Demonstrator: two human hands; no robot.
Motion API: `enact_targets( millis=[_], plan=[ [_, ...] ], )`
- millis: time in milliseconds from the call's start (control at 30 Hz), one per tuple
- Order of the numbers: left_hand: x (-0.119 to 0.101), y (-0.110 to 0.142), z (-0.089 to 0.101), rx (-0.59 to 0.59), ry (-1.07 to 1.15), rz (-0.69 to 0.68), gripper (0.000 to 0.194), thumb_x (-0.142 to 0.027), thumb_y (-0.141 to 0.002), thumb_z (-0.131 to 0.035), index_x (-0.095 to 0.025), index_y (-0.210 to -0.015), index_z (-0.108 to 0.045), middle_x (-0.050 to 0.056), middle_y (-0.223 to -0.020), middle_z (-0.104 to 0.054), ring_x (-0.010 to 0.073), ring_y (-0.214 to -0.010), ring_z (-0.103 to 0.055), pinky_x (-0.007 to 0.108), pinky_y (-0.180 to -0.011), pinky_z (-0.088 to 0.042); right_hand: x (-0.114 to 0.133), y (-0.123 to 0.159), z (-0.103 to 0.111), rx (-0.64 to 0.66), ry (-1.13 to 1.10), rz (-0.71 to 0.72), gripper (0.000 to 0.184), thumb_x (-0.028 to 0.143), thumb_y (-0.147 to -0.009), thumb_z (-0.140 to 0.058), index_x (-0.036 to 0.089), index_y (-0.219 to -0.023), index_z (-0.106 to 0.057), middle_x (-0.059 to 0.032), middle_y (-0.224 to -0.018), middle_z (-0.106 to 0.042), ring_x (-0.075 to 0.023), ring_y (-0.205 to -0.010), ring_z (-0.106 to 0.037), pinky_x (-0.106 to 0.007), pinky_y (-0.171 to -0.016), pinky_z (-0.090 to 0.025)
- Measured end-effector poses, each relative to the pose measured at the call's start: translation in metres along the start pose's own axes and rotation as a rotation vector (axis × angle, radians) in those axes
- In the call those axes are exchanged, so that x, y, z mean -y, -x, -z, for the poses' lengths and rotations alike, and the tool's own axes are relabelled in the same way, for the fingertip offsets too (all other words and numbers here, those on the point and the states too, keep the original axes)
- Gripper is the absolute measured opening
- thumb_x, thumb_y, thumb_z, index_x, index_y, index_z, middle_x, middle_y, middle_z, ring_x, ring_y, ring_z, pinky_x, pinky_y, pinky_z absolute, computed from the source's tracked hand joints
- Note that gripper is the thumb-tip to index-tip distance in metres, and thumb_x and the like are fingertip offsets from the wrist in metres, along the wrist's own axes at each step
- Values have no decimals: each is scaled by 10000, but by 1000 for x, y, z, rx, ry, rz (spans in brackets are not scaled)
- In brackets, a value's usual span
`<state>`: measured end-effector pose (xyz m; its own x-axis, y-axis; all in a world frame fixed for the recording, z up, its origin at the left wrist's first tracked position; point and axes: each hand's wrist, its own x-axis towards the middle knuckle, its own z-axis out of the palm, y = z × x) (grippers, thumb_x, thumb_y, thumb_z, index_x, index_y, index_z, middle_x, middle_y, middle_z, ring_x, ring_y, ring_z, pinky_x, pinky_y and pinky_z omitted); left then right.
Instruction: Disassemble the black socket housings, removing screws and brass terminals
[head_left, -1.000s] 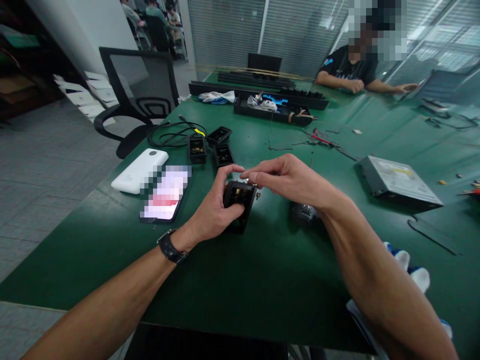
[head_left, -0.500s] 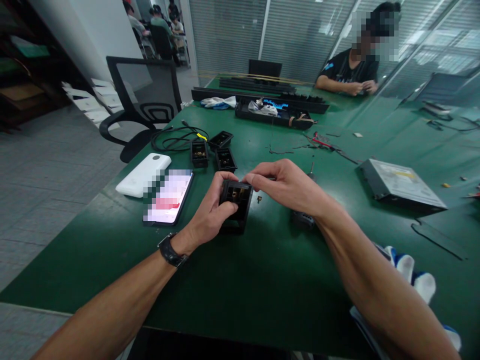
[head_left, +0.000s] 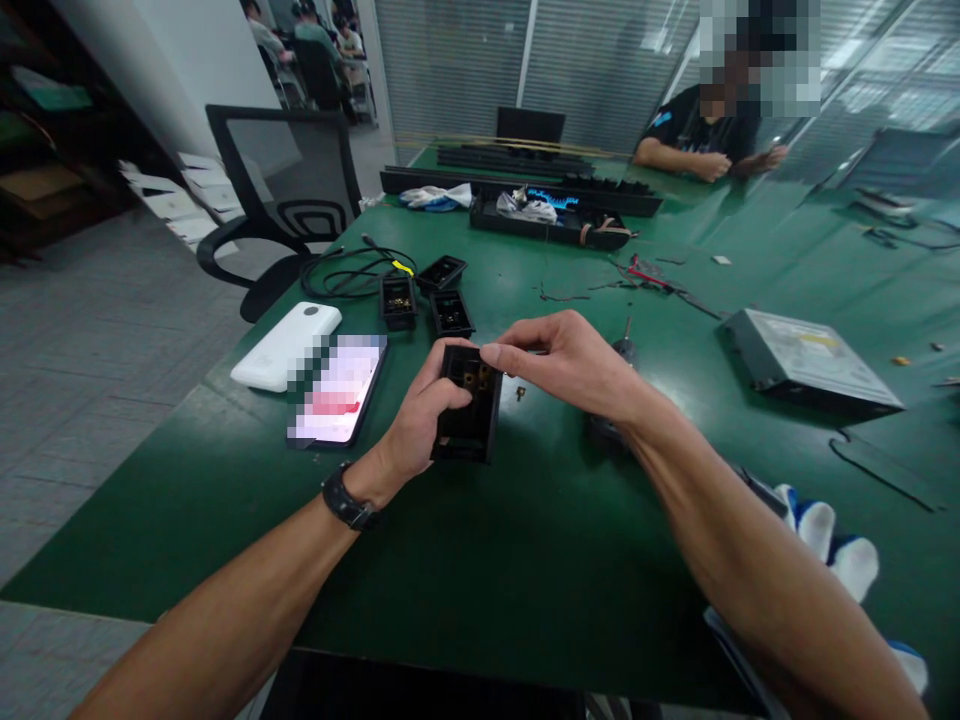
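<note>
My left hand (head_left: 421, 420) is closed around the left side of a black plastic box (head_left: 469, 425), with its thumb reaching over the inside. Small brass-coloured fittings show within the box, which is tilted so its open face points toward me. At the box's upper right corner, the thumb and fingers of my right hand (head_left: 559, 360) are pinched together; whether something small is between them is hidden. A tiny brass piece (head_left: 520, 394) lies on the green table just right of the box. Behind my right wrist a dark screwdriver-like tool (head_left: 624, 348) is partly covered.
Three similar black boxes (head_left: 398, 300) stand beyond my left hand, near a coiled black cable (head_left: 337, 275). A phone (head_left: 341, 390) and a white power bank (head_left: 286, 348) lie left. A metal drive-like case (head_left: 814, 365) and gloves (head_left: 851, 565) are right. Another person (head_left: 697, 145) sits across the table.
The black box has tipped up, showing more of its inside. My right hand has stayed pinched at its corner. The person across the table has moved their hands apart.
</note>
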<state>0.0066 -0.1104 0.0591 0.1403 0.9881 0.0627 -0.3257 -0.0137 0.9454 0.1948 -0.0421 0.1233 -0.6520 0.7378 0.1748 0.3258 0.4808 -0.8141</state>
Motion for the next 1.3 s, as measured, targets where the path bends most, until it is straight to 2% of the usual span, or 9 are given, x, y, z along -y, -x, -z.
enact_targets(
  millis=[100, 200, 500, 633, 733, 800, 933, 1033, 1300],
  plan=[
    [-1, -1, 1, 5, 41, 31, 431, -292, -779, -611, -246, -1196, -513, 3, -889, -558, 150, -684, -534, 293, -604, -482, -3, -1, 1, 20, -59, -41, 406, 513, -919, -674, 131, -913, -811, -17, -736, -668, -139, -666, -515, -275, -576, -355],
    [0, 1, 1, 30, 20, 45, 420, -308, -785, -626, -246, -1189, -528, 14, -904, -566, 152, -694, -542, 287, -595, -481, -6, -2, 3, 56, -48, -58, 382, 499, -894, -708, 130, -883, -807, -17, -732, -674, -139, -668, -522, -274, -588, -365],
    [3, 1, 5, 67, -19, -7, 384, -344, -846, -595, -251, -1214, -542, 40, -1005, -599, 179, -790, -575, 302, -651, -503, -7, -2, 5, 93, -59, 43, 369, 498, -940, -666, 153, -880, -781, 0, -743, -642, -133, -691, -524, -257, -614, -374],
    [2, -1, 6, 17, -47, -39, 372, -323, -852, -581, -259, -1215, -531, 33, -1034, -594, 179, -817, -583, 299, -674, -519, -29, -9, 13, -61, -181, -61, 436, 492, -1021, -525, 128, -1064, -762, -32, -799, -661, -136, -633, -551, -255, -563, -417],
    [1, -3, 6, -15, -71, -57, 423, -298, -853, -577, -274, -1269, -507, 19, -1018, -577, 166, -801, -576, 278, -661, -515, -50, -15, 14, -168, 160, -142, 325, 273, -995, -551, 113, -1198, -747, -76, -886, -732, -163, -710, -624, -275, -661, -474],
    [2, -4, 6, -26, -75, -61, 423, -301, -870, -565, -280, -1288, -500, 14, -1009, -568, 159, -791, -574, 270, -654, -513, -58, -16, 9, -104, 437, -158, 346, 181, -974, -557, 138, -1259, -747, -116, -1036, -764, -205, -894, -682, -307, -819, -494],
    [4, -4, 6, -51, -56, -51, 336, -340, -910, -546, -272, -1237, -514, 11, -1006, -566, 149, -790, -576, 269, -664, -524, -60, -16, -10, 79, 749, -202, 393, 306, -1003, -596, 232, -1376, -694, -136, -1187, -724, -263, -1042, -693, -342, -884, -500],
    [4, -4, 4, -56, -32, -41, 325, -361, -912, -554, -260, -1220, -524, 18, -1024, -581, 159, -806, -590, 285, -676, -541, -59, -17, -21, 85, 856, -234, 338, 372, -1019, -568, 221, -1264, -744, -158, -1183, -703, -301, -1058, -691, -359, -820, -516],
    [1, -3, -3, -84, 59, 22, 319, -371, -900, -572, -233, -1184, -528, 24, -981, -600, 165, -794, -602, 291, -674, -543, -58, -21, -22, 83, 906, -282, 282, 246, -971, -535, 182, -1082, -786, -177, -1076, -767, -322, -1012, -720, -384, -781, -532]
  ],
)
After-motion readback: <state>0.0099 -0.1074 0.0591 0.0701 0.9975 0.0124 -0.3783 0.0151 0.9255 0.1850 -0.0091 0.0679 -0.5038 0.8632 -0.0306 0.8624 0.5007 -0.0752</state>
